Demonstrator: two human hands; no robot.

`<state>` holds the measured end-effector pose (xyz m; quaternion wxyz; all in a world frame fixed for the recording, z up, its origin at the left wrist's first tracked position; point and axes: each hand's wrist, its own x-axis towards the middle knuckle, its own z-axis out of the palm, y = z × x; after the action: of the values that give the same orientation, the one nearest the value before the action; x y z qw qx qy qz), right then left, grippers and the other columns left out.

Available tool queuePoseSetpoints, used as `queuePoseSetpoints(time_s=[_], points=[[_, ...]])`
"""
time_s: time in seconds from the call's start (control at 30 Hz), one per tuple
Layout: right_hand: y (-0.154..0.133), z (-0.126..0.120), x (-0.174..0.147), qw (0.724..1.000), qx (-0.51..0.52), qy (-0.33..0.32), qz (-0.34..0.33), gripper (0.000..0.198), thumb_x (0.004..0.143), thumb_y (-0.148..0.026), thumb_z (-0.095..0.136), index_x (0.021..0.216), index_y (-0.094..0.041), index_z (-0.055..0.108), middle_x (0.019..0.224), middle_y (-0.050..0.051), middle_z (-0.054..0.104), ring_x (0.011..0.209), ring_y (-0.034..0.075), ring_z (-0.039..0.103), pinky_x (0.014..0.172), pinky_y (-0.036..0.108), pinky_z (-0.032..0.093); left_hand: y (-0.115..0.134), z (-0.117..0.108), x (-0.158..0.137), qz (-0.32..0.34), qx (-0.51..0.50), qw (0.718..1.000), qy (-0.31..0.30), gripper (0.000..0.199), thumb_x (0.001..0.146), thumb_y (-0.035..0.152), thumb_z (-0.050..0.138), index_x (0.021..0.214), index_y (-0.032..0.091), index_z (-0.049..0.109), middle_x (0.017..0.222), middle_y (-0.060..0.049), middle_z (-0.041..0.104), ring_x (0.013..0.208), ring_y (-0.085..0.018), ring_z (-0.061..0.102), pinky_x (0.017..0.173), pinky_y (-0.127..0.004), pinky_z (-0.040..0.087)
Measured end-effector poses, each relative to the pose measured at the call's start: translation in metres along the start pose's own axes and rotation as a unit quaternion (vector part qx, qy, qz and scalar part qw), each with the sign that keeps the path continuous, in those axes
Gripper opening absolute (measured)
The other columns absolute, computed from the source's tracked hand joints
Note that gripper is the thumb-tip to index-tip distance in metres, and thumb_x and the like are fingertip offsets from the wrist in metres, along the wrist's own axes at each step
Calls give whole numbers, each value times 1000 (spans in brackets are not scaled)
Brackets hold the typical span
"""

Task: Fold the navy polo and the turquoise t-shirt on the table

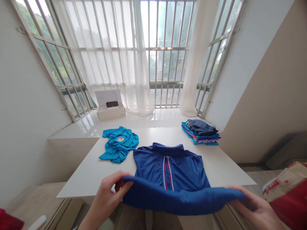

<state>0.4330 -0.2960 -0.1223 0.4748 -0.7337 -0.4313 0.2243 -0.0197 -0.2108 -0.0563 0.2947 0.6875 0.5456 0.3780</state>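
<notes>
A dark blue collared shirt (187, 169) lies on the white table (81, 179), its collar toward the window. White and red stripes run down its middle. My left hand (111, 191) pinches the left corner of its near edge between thumb and fingers. At the opposite corner my right hand (254, 204) grips the same edge, with the fingertips partly hidden by the cloth. Between both hands the near part of the shirt is raised off the table and folded over, hanging past the table's front edge.
A crumpled light blue shirt (121, 143) lies at the table's left. Folded clothes (201, 131) are stacked at the back right. On the window ledge stands an open white box (111, 112) with a black device (112, 104). A red and beige bag (287, 191) is at the right.
</notes>
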Motion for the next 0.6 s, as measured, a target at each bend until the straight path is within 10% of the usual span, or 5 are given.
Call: queuePoseSetpoints(time_s=[0.3,0.6], points=[[-32,62,121,971,-14,-210,-114,52,76,-64,62,96,-17,71,97,9,75,93,28,68,82,36,55,-51,77,145,79,167,980,-67,19,88,32,56,88,16,65,87,-6,68,84,-20,64,76,-28,49],[1,94,158,980,-153,-82,-98,33,84,-53,43,90,-25,58,85,7,73,92,29,70,80,38,51,-63,108,169,5,268,962,-51,21,99,30,43,98,15,57,94,-14,71,89,-26,69,76,-31,47]])
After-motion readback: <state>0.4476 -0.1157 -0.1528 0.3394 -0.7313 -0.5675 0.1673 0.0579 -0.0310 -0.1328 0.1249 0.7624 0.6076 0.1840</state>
